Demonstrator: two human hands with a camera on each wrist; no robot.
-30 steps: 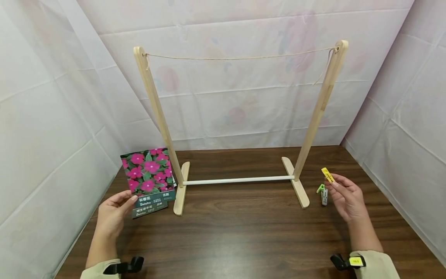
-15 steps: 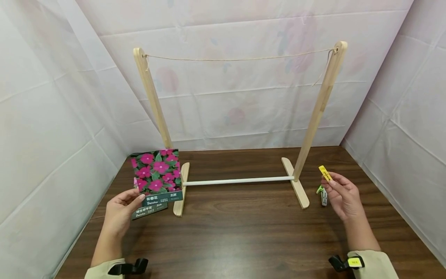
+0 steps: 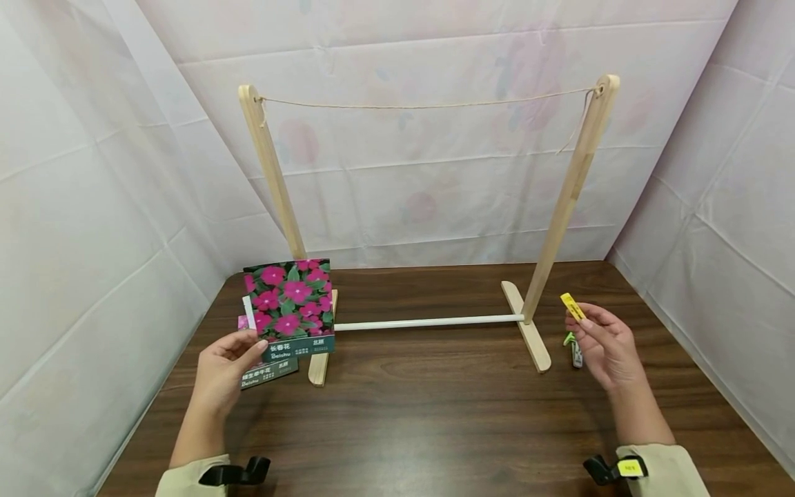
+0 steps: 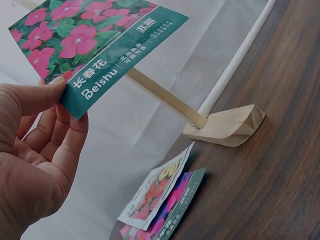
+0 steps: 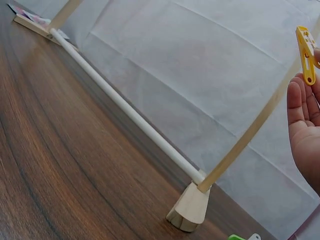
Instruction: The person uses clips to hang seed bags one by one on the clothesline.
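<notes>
Pinching seed packet (image 3: 290, 305) by its lower corner in left hand (image 3: 225, 368), near-left of twine line (image 3: 428, 105) | holding yellow clothespin (image 3: 573, 306) upright in right hand (image 3: 604, 346), near-right | line high, far, spanning left-right.

A dark wood-grain surface (image 3: 422, 414) carries a wooden stand (image 3: 537, 348), whose two flat feet rest on it, joined by a white rod (image 3: 428, 322). Near the left foot lie a few seed packets (image 4: 165, 200), overlapping. Beside the right foot lie small clips (image 3: 574, 348), green and white.
</notes>
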